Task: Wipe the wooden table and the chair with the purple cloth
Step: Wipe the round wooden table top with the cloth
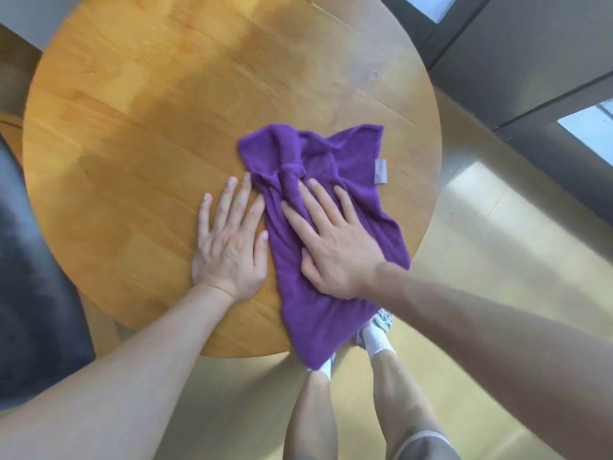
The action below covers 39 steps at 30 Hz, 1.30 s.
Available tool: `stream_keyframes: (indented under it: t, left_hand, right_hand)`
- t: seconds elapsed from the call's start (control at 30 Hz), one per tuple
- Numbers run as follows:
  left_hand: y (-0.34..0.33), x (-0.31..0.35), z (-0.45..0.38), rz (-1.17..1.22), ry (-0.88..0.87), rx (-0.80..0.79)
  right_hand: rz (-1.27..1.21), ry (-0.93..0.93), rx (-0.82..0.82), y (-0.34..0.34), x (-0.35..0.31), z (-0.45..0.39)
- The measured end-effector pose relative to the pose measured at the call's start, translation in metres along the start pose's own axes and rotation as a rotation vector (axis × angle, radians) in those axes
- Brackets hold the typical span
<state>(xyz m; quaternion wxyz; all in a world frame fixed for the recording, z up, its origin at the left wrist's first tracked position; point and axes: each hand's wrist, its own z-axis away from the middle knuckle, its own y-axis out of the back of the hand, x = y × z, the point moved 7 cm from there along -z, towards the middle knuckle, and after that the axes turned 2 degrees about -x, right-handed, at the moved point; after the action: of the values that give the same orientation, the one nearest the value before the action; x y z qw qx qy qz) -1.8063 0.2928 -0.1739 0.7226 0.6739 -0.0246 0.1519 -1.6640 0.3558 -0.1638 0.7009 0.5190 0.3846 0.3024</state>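
Nearest the camera, my bare legs and white-socked feet (376, 340) stand on the pale yellow floor (497, 293) at the near edge of the round wooden desk (132, 127).

The soft purple terry cloth (335, 207) lies on the near right part of the desk, crumpled toward its far end, with its near corner hanging over the rim. A small grey label (380, 171) shows on its right edge.

My right hand (335, 240) rests flat on the middle of the cloth, fingers (318, 200) straight and spread, pressing the fabric down rather than clutching it. My left hand (232, 240) lies flat on the bare wood just beside the cloth's left edge, fingers likewise extended and holding nothing; its thumb touches or nearly touches the fabric.

Step in hand, as I judge it: wiping the desk top, with the right hand driving the cloth and the left bracing.

The far and left parts of the desk lie well apart from the cloth, so the next move calls for sweeping the cloth outward under steady flat pressure, without letting it bunch further.

The dark-cushioned wooden chair (30, 260) stands at the left, not yet touched by the cloth.

No containers are in view.
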Motion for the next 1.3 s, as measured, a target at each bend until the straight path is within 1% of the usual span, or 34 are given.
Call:
stream_keyframes:
  t: [0.03,0.07,0.1,0.13,0.2,0.3,0.33,0.37,0.4,0.43,0.47,0.53,0.6,0.63,0.67,0.7,0.77,0.87,0.93,1.0,1.07,1.13,1.2,1.27,1.3]
  left_hand:
    - [0.000,0.000,0.000,0.002,0.000,0.004]
    - [0.000,0.000,0.000,0.004,0.002,0.008]
    - [0.000,0.000,0.000,0.008,0.003,0.010]
    - [0.001,0.001,0.000,0.010,0.004,0.010]
    - [0.001,0.000,0.000,0.008,0.004,0.007]
    - [0.001,0.000,0.001,0.003,0.006,0.001]
    - [0.001,0.001,0.001,-0.002,0.007,0.000]
    - [0.001,0.001,0.001,-0.004,0.008,0.001]
    - [0.001,0.001,0.000,-0.004,0.007,0.001]
    - [0.000,0.001,0.000,-0.005,0.006,0.001]
    - [0.000,0.000,0.000,-0.007,0.008,0.001]
    - [0.000,-0.001,-0.001,-0.007,0.007,0.001]
    - [0.000,0.000,-0.001,-0.003,0.004,0.002]
    - [0.001,-0.001,-0.001,-0.004,0.009,0.002]
    - [0.000,-0.001,-0.001,-0.004,0.016,-0.003]
    - [0.000,-0.001,-0.001,-0.003,0.023,-0.007]
    - [0.000,-0.001,0.000,-0.008,0.032,-0.005]
    - [0.001,-0.002,0.001,-0.006,0.048,0.007]
    - [0.002,-0.005,0.005,-0.010,0.126,0.038]
    - [0.004,-0.012,0.014,-0.014,0.258,0.074]
    - [0.005,-0.018,0.022,0.005,0.368,0.104]
    - [0.005,-0.024,0.031,0.028,0.399,0.099]
    - [0.006,-0.035,0.045,0.031,0.408,0.075]
    - [0.009,-0.052,0.064,0.029,0.445,0.055]
    - [0.010,-0.059,0.072,0.030,0.462,0.051]
  right_hand:
    - [-0.003,0.103,-0.014,0.004,0.011,-0.004]
    - [-0.027,0.153,-0.025,0.008,0.025,-0.010]
    - [-0.051,0.150,-0.014,0.013,0.039,-0.015]
    - [-0.071,0.094,0.021,0.018,0.050,-0.020]
    - [-0.121,-0.142,0.125,0.024,0.060,-0.021]
    - [-0.217,-0.550,0.249,0.019,0.037,-0.008]
    - [-0.250,-0.632,0.255,0.014,0.022,-0.004]
    - [-0.271,-0.669,0.245,0.009,0.008,-0.001]
    - [-0.272,-0.661,0.215,0.004,-0.005,0.002]
    - [-0.253,-0.608,0.176,0.000,-0.013,0.004]
    - [-0.227,-0.519,0.137,-0.003,-0.016,0.007]
    - [-0.187,-0.278,0.094,0.000,-0.005,0.007]
    - [-0.156,-0.063,0.063,0.009,0.023,-0.002]
    - [-0.142,0.003,0.046,0.014,0.039,-0.012]
    - [-0.118,0.025,0.033,0.018,0.054,-0.022]
    - [-0.097,0.002,0.034,0.022,0.066,-0.032]
    - [-0.102,-0.135,0.072,0.028,0.076,-0.050]
    - [-0.134,-0.375,0.138,0.026,0.058,-0.057]
    - [-0.136,-0.449,0.145,0.017,0.035,-0.049]
    - [-0.133,-0.368,0.098,0.006,0.010,-0.036]
    - [-0.092,-0.191,0.041,-0.001,-0.005,-0.022]
    - [-0.046,0.009,-0.016,-0.002,-0.002,-0.014]
    - [-0.029,0.166,-0.051,0.003,0.015,-0.016]
    - [-0.058,0.242,-0.055,0.011,0.034,-0.026]
    - [-0.079,0.230,-0.040,0.016,0.040,-0.030]
